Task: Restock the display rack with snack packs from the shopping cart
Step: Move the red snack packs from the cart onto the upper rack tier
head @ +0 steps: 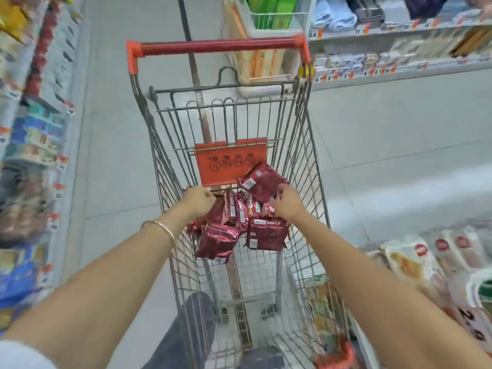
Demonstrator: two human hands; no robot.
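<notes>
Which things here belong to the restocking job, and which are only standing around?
For the job:
shopping cart
red snack packs lying in it
raised pack, held by the right hand
left hand, at the pile

Just around:
folded towels
green boxes
pale packets, low on the right

Shopping cart [165, 166] lies open above, hemmed by wire sides [299, 166] and red flap [226, 166].

Snack packs [241, 225] in cart [298, 145]; shelves [34, 145] left, display rack [431, 265] right of cart
</notes>
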